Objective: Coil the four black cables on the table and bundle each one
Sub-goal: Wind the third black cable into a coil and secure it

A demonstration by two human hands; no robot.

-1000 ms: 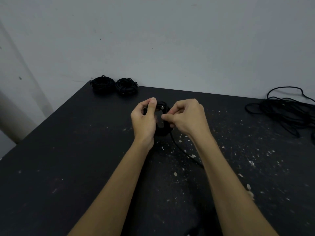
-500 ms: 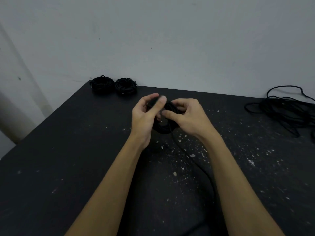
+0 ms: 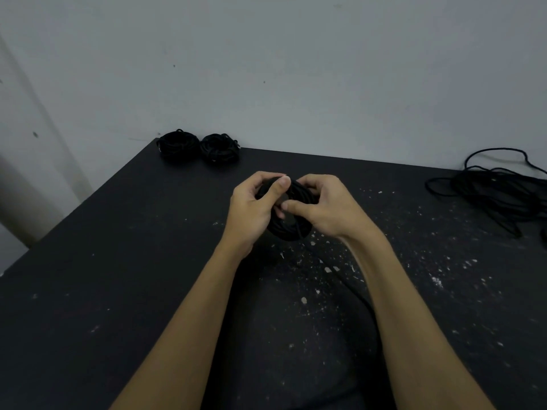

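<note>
Dark and flecked with pale paint specks, the table (image 3: 124, 291) fills the lower view and is backed by a plain grey wall (image 3: 296, 69). Nearest the camera, two bare forearms are extended over the surface, and a loose tail of black cable (image 3: 359, 300) can be traced along the tabletop beside the right forearm, from the near edge up toward the hands.

Between the hands, a coiled black cable (image 3: 288, 229) is held just above the table. The left hand (image 3: 251, 208) is curled round the coil's left side: its thumb is laid across the top of the loops, and its fingers are wrapped behind them. The right hand (image 3: 325, 208) grips the right side; its thumb is pressed inward against the coil, just below the left thumb tip, and its fingers are curled over the upper loops. Whether the cable end is pinched between the fingertips cannot be told.

Beyond the left fingers, at the far left corner against the wall, two finished cable bundles (image 3: 198, 147) are set side by side, touching. Well to the right of the right fingers, by the far right edge, a loose uncoiled cable (image 3: 497, 187) is heaped in tangled loops.
</note>
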